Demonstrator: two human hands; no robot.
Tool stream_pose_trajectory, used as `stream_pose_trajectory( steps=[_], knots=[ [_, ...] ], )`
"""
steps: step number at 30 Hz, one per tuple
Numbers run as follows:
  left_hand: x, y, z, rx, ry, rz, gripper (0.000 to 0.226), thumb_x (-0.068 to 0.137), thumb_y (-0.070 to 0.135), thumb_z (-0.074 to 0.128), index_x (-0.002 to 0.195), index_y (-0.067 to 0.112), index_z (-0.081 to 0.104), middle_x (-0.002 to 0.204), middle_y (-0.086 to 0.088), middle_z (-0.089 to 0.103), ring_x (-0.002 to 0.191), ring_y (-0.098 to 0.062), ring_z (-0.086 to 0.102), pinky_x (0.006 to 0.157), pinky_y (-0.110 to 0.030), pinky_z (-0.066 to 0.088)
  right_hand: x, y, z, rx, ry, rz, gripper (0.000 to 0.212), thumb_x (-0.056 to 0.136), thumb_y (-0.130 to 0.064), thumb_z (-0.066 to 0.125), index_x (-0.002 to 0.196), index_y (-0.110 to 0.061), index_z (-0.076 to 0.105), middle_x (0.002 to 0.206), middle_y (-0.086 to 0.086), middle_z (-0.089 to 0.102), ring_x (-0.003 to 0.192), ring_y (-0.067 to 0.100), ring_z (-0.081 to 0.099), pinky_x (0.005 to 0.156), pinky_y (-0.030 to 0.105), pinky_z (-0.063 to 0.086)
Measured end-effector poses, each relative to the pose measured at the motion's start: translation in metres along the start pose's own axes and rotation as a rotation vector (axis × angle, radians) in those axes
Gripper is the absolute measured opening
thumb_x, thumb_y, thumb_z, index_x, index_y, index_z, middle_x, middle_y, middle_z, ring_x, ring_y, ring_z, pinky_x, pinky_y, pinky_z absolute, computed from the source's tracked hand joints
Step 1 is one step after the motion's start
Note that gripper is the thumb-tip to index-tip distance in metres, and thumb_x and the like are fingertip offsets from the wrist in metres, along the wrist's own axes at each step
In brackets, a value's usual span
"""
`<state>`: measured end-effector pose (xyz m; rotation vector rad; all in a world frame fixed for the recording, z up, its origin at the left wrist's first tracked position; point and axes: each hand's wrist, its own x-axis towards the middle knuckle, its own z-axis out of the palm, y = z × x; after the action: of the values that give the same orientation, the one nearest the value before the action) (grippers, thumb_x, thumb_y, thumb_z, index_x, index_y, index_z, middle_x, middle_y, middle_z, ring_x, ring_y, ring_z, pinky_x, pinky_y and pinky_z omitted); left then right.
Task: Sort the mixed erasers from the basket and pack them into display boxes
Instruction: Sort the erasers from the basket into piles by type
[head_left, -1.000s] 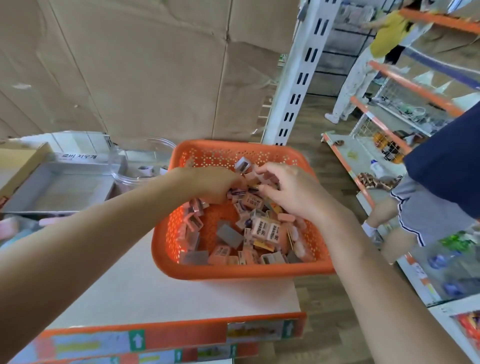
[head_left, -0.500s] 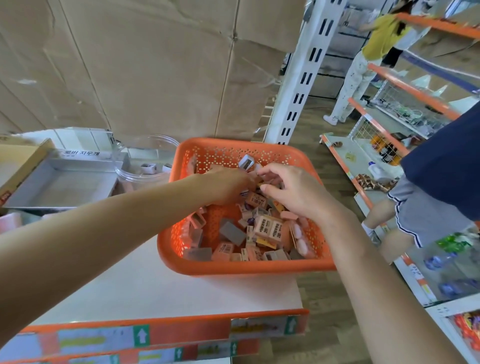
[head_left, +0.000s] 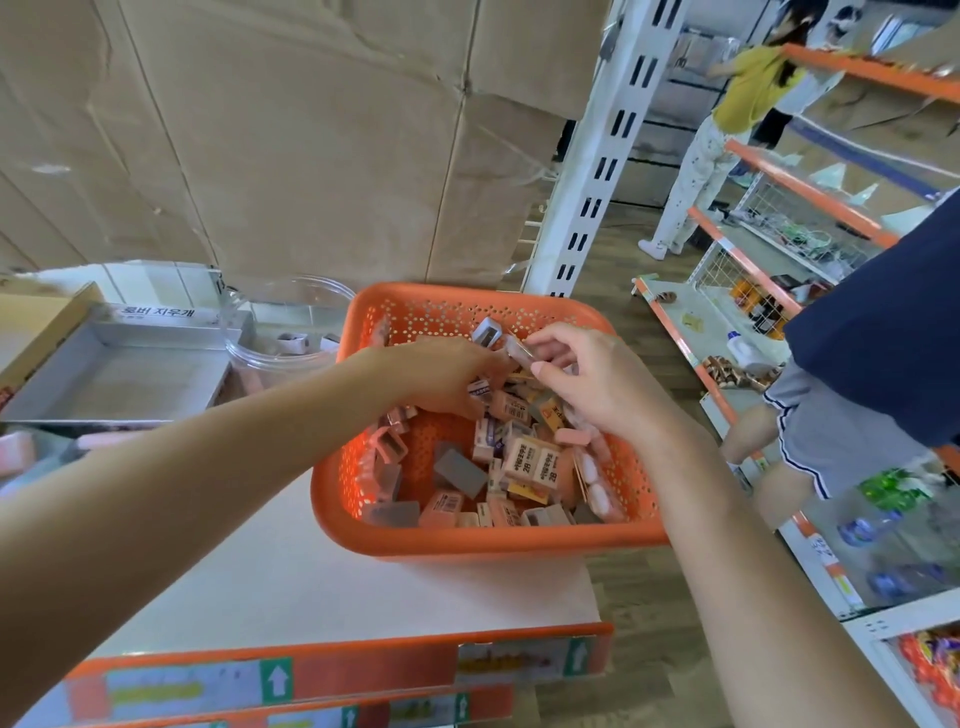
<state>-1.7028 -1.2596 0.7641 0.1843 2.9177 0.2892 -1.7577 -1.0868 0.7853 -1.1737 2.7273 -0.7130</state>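
Note:
An orange perforated basket (head_left: 483, 543) sits on the white shelf top and holds several mixed erasers (head_left: 524, 462) in pink, grey and printed sleeves. Both my hands are over its far half. My left hand (head_left: 447, 376) reaches down into the pile with curled fingers around small erasers; what exactly it holds is hidden. My right hand (head_left: 587, 379) pinches a small pink eraser (head_left: 519, 349) between thumb and fingertips, lifted just above the pile. A grey display box (head_left: 119, 374) with a Korean label stands open to the left.
A clear round plastic tub (head_left: 291, 332) with a few erasers stands between the grey box and the basket. Cardboard lines the back wall. A white shelf post (head_left: 597, 171) rises behind the basket. A person in navy top and grey shorts (head_left: 852, 415) stands close on the right.
My right hand has lifted from the pile, now pinching a pink eraser higher up. My left hand has shifted slightly right within the basket.

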Motion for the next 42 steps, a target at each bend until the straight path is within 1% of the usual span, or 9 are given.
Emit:
stream_pose_trajectory(
  steps=[7,12,17,22,27,30,34,36,42],
  knots=[
    [-0.004,0.003,-0.002,-0.084,-0.086,-0.016,0.041,0.087,0.025,0.058,0.127,0.023,0.049,0.118,0.000,0.055,0.082,-0.012,0.051,0.073,-0.029,0.049,-0.001,-0.003,-0.002,0.007,0.004,0.007,0.031,0.092,-0.024,0.056,0.123,-0.021,0.057,0.115,-0.005,0.062,0.101,0.008,0.057,0.086,0.024,0.044],
    [-0.001,0.004,0.006,-0.045,-0.070,0.005,0.022,0.083,0.025,0.063,0.102,0.013,0.058,0.111,-0.006,0.053,0.091,-0.020,0.053,0.074,-0.032,0.046,-0.001,-0.004,-0.001,0.011,-0.026,0.008,0.032,0.093,-0.023,0.056,0.124,-0.021,0.057,0.115,-0.005,0.062,0.100,0.009,0.057,0.085,0.024,0.044],
    [-0.003,0.007,0.006,-0.012,-0.094,-0.014,0.035,0.080,0.022,0.067,0.112,0.013,0.057,0.114,-0.004,0.051,0.089,-0.017,0.049,0.060,-0.017,0.038,-0.001,-0.004,0.000,0.025,-0.042,0.000,0.031,0.092,-0.023,0.056,0.123,-0.021,0.057,0.114,-0.006,0.062,0.099,0.008,0.057,0.085,0.024,0.044],
    [-0.004,0.007,0.002,-0.045,-0.025,-0.053,0.031,0.082,0.021,0.065,0.112,0.017,0.059,0.112,-0.003,0.056,0.090,-0.017,0.052,0.077,-0.030,0.046,-0.001,-0.005,-0.001,0.023,-0.022,-0.008,0.030,0.092,-0.025,0.056,0.123,-0.022,0.057,0.111,-0.009,0.061,0.096,0.006,0.055,0.080,0.021,0.041],
    [-0.010,0.002,-0.015,-0.138,0.137,-0.104,0.032,0.083,0.022,0.065,0.114,0.016,0.058,0.115,-0.003,0.059,0.100,-0.018,0.055,0.080,-0.025,0.041,-0.001,-0.009,-0.001,-0.009,-0.027,-0.032,0.026,0.092,-0.026,0.057,0.118,-0.022,0.060,0.105,-0.007,0.063,0.095,0.007,0.056,0.076,0.022,0.041],
    [-0.020,-0.005,-0.019,-0.126,0.212,-0.081,0.027,0.085,0.023,0.061,0.111,0.019,0.059,0.113,0.000,0.060,0.094,-0.013,0.054,0.077,-0.023,0.040,-0.003,-0.017,0.000,-0.012,-0.160,-0.061,0.026,0.091,-0.026,0.059,0.116,-0.020,0.061,0.104,-0.008,0.062,0.094,0.008,0.058,0.074,0.018,0.044],
    [-0.037,-0.020,-0.021,-0.140,0.276,-0.069,0.026,0.084,0.019,0.061,0.110,0.021,0.060,0.114,0.002,0.061,0.100,-0.015,0.057,0.087,-0.032,0.047,0.001,-0.028,0.008,-0.127,-0.480,-0.102,0.038,0.090,-0.024,0.061,0.127,-0.018,0.055,0.125,-0.005,0.060,0.111,0.010,0.056,0.099,0.033,0.045],
    [-0.042,-0.028,-0.022,-0.163,0.278,-0.051,0.023,0.083,0.018,0.063,0.105,0.022,0.061,0.110,0.003,0.062,0.098,-0.015,0.057,0.088,-0.035,0.047,0.006,-0.036,0.015,-0.284,-0.600,-0.149,0.042,0.090,-0.024,0.060,0.131,-0.018,0.053,0.132,-0.001,0.056,0.116,0.015,0.054,0.100,0.036,0.044],
    [-0.050,-0.030,-0.022,-0.210,0.340,-0.032,0.025,0.083,0.014,0.063,0.107,0.019,0.062,0.102,0.004,0.062,0.090,-0.013,0.056,0.077,-0.019,0.044,0.008,-0.057,0.037,-0.401,-0.645,-0.294,0.043,0.088,-0.013,0.058,0.130,-0.016,0.052,0.126,0.004,0.057,0.110,0.022,0.056,0.092,0.037,0.048]
  ],
)
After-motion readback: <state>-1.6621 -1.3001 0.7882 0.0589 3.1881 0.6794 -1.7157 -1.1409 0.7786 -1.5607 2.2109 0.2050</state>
